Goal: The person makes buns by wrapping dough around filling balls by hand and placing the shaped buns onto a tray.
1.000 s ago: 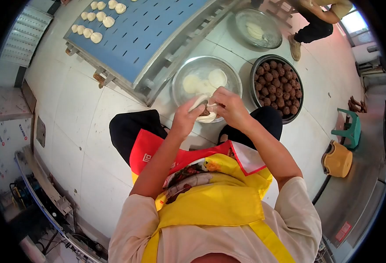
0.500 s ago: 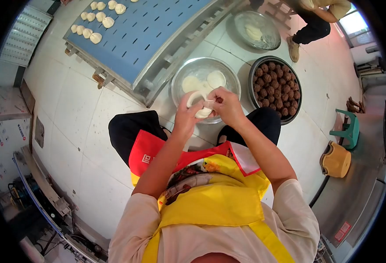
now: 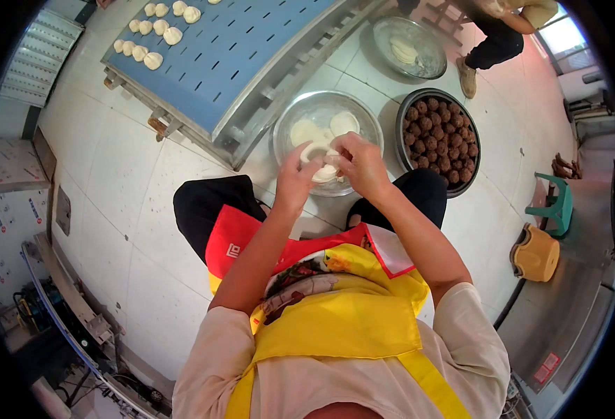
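Note:
In the head view, a round of pale dough with a raised, curved rim is held between my two hands, above a metal bowl. My left hand curls round its left side. From the right, my right hand pinches the dough's edge, thumb and fingers bent together. Whether anything lies inside the dough is hidden. Flat dough discs lie in the bowl beyond my hands, and another pale piece shows below my fingers.
To the right stands a black-rimmed tray of dark brown balls. A second bowl with dough discs is farther off, near a seated person. Shaped dough pieces sit on a blue slotted conveyor. Stools are at right.
My fingers have shifted slightly on the dough's rim, and the right hand is turned a little more over it. The dough ring looks smaller and rounder. The surroundings look the same.

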Tool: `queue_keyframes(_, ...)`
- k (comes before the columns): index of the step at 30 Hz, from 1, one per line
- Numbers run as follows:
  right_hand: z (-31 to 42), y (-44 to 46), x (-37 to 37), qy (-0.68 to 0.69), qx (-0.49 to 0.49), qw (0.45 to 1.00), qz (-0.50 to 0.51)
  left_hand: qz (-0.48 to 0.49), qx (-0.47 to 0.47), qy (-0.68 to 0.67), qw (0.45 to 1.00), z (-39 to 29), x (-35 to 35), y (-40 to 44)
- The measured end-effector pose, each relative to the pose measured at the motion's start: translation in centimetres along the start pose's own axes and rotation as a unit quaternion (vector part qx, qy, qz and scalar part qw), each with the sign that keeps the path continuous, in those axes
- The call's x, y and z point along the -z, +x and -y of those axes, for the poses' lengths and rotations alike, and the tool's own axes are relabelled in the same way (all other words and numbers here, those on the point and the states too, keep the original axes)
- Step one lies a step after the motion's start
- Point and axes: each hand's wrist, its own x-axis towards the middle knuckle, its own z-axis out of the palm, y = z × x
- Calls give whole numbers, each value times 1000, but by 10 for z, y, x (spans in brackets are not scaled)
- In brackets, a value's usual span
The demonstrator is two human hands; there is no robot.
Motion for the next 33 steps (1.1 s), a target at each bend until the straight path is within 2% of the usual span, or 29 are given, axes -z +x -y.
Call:
queue_keyframes(4,-6,0,3,21,74,996,50,42,-47,183,981,-12,9,-4)
queue_keyframes(7,-7,0,3,42,113,992,38,81,-96,315,941,-28,11,-5)
queue_keyframes(9,-8,0,4,39,83,995,31,118,-106,386,909,-31,14,0)
queue_keyframes(10,-8,1,5,36,68,997,28,92,-96,292,947,-30,13,0)
queue_keyframes(12,0,5,9,160,-44,986,8,37,-71,95,992,-25,10,0)
queue_keyframes(13,4,7,9,221,-99,970,-1,10,-96,56,994,-14,6,1)
queue_keyframes(15,10,8,3,191,-116,974,36,-50,-149,-25,987,9,-7,3)
queue_keyframes(16,11,6,0,177,-128,974,54,-55,-143,-31,988,11,-5,4)
queue_keyframes(19,3,2,1,139,6,987,80,4,-113,-35,993,8,3,1)
queue_keyframes(22,9,2,3,139,69,985,76,1,-7,-189,982,-6,-6,-5)
queue_keyframes(25,8,3,4,78,61,990,103,62,42,-230,970,2,2,4)
queue_keyframes(28,21,2,3,117,-70,986,92,95,66,-242,963,-7,0,-3)
queue_keyframes(31,15,3,8,32,19,989,145,138,74,-213,964,-9,4,-3)
queue_keyframes(33,11,2,7,77,42,984,155,133,80,-196,968,-7,5,1)
